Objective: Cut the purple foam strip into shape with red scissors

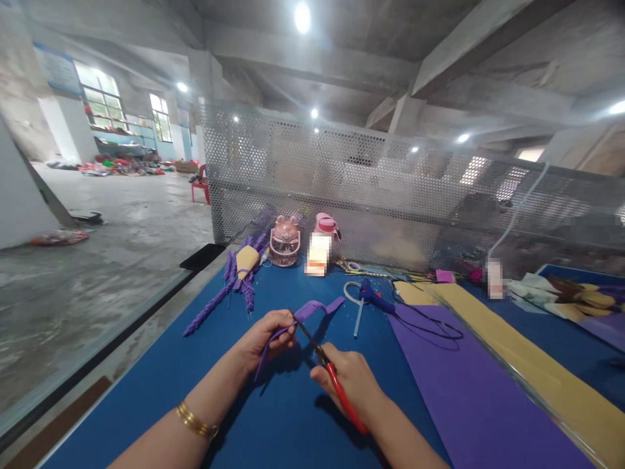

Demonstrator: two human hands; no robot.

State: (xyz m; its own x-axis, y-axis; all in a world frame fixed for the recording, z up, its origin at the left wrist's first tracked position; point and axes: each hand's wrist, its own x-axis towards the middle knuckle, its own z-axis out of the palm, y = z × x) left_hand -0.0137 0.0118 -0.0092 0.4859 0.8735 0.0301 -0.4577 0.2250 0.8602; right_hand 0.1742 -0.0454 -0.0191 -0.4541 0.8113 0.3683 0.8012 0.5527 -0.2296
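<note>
Over the blue tabletop (pixel 195 384), my left hand (pixel 273 335) pinches a narrow purple strip (pixel 312 308). One end of the strip curls away to the right and the other hangs below my fingers. My right hand (pixel 351 381) is closed round red-handled scissors (pixel 340 391). Their dark blades point up and left and meet the strip beside my left fingertips. Whether the blades are fully closed I cannot tell. A large purple sheet (pixel 454 378) lies to the right of my right hand.
A purple braided bunch with a yellow wrap (pixel 247 262) lies at the left edge. A pink bear-eared container (pixel 285 241) stands at the back, before a perforated metal screen (pixel 342 163). A blue glue gun (pixel 378 299) with a black cable lies right of centre, near yellow sheets (pixel 517 345).
</note>
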